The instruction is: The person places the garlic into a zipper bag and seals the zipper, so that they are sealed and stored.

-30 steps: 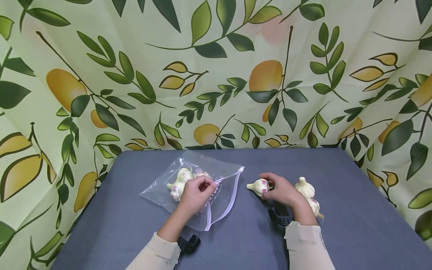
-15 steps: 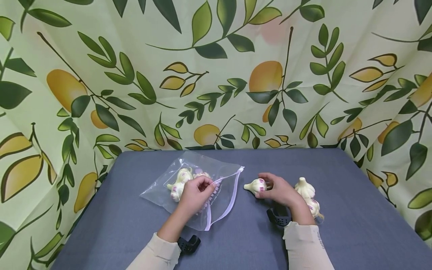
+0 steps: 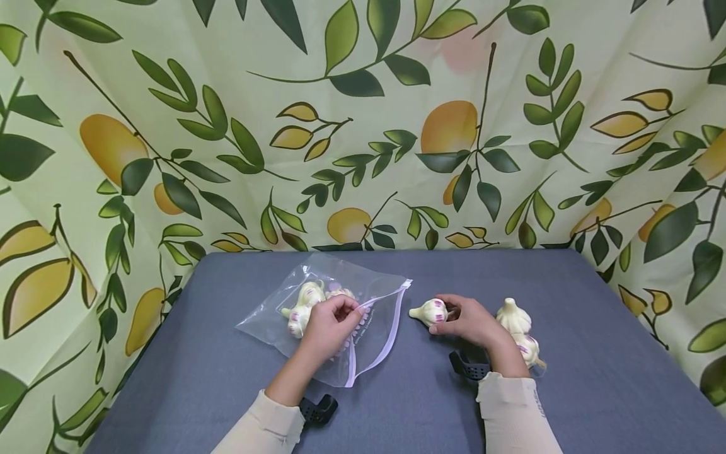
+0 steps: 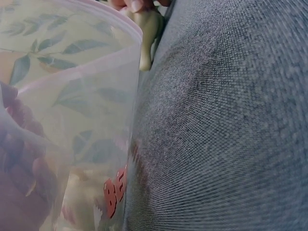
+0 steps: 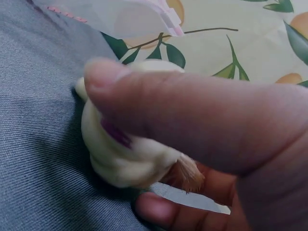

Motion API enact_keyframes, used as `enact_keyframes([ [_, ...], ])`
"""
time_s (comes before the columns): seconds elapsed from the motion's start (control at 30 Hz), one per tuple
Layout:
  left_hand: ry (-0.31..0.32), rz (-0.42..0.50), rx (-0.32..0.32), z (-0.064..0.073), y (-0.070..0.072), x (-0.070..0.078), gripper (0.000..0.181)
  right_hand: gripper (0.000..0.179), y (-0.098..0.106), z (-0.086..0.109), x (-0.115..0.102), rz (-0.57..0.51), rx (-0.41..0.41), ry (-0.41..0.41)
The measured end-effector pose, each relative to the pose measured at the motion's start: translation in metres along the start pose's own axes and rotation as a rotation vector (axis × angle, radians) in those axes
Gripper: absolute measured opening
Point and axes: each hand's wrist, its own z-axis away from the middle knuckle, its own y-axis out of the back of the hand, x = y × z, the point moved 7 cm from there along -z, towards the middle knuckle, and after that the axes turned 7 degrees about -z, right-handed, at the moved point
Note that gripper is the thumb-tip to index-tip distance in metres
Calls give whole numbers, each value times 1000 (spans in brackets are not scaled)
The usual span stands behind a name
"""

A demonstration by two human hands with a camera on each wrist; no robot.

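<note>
Held garlic has edged left, lying crosswise, stem pointing left.

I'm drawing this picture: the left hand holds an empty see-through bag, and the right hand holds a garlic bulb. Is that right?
Not quite: the see-through bag isn't empty. The head view shows garlic bulbs inside. The left hand does hold it, and the right hand holds a garlic bulb.
</note>
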Motion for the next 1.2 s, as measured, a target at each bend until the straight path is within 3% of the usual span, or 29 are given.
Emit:
enact_keyframes([
  [0.47,1,-16,8,0,0,-1,8,69,-2,-2,4,7,5,4],
  [0.87,23,-15,5,-1,0,-2,7,59,1,0,0,-91,59,31],
  [1.2,44,-19,4,5,11,32,6,55,4,3,-8,-255,75,87],
])
